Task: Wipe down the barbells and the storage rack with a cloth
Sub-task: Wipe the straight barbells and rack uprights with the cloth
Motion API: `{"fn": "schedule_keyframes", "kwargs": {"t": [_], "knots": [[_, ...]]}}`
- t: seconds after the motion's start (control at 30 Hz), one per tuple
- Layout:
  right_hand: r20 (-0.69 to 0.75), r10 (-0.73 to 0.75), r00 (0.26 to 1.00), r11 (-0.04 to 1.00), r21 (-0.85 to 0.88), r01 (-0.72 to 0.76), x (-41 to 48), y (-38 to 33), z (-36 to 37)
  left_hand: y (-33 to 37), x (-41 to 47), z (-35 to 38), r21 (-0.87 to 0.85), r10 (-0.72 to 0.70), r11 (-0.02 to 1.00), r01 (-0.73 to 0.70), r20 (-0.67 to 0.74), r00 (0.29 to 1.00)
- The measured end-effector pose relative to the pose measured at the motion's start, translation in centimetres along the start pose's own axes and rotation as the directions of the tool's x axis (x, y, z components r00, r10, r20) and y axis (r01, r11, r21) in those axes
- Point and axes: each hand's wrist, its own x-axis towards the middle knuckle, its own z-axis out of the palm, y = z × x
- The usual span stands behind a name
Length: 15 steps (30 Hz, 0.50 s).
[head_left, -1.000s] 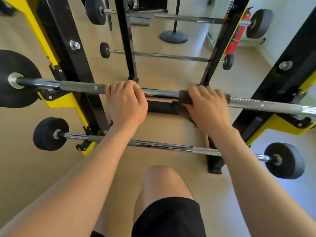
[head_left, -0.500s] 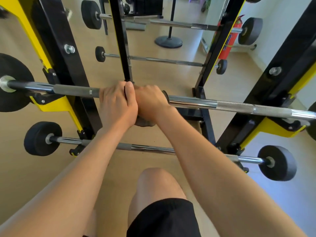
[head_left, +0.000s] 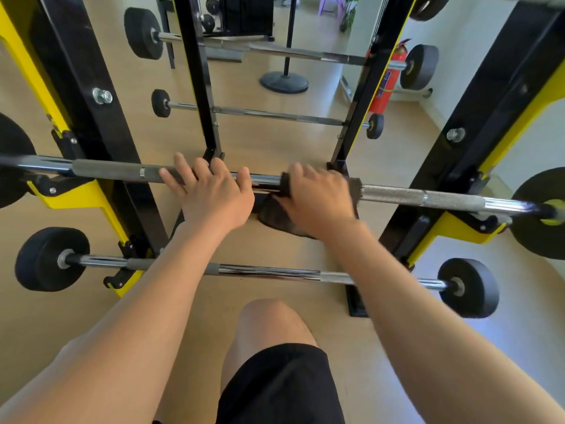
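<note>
Across the middle of the frame, the barbell (head_left: 412, 197) lies on the hooks of the black-and-yellow storage rack (head_left: 79, 96). Just right of centre, the right hand (head_left: 318, 203) grips a dark cloth (head_left: 281, 218) wrapped over the bar. The left hand (head_left: 214, 197) rests beside it, fingers spread and fairly straight.

Tan floor (head_left: 269, 142) all around. Far back by the white wall (head_left: 464, 41) — a red fire extinguisher (head_left: 390, 78), standing up. Near the middle, a round dark base (head_left: 284, 83) flat on the floor, with a thin pole (head_left: 290, 35) going up. At the very top, a purple stool (head_left: 331, 4) beside a green plant (head_left: 352, 10).
</note>
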Motion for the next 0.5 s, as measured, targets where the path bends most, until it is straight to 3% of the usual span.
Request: {"fn": "schedule_keyframes", "kwargs": {"t": [0.07, 0.23, 0.3, 0.4, 0.5], "knots": [[-0.026, -0.029, 0.999, 1.000, -0.009, 0.029, 1.1, -2.2, 0.0, 1.0, -0.1, -0.5, -0.113, 0.006, 0.994, -0.006, 0.003, 1.000], [0.016, -0.154, 0.988, 0.982, 0.113, 0.151, 0.2, 1.6, -0.9, 6.7, -3.1, 0.4, -0.302, 0.225, 0.919, -0.253, -0.124, 0.966], [-0.057, -0.097, 0.994, 0.979, 0.174, 0.105, -1.9, 4.3, -0.6, 8.0, -3.7, 0.9, -0.289, 0.302, 0.894, -0.342, -0.173, 0.937], [-0.058, 0.075, 0.995, 0.970, 0.237, -0.060, -5.8, 10.8, 0.1, 9.3, -3.9, 1.2, -0.228, 0.465, 0.838, -0.496, -0.177, 0.867], [-0.112, 0.288, 0.951, 0.948, 0.174, -0.267, -10.0, 17.1, -0.1, 11.8, -4.4, 1.1, -0.201, 0.631, 0.739, -0.642, -0.126, 0.766]]}}
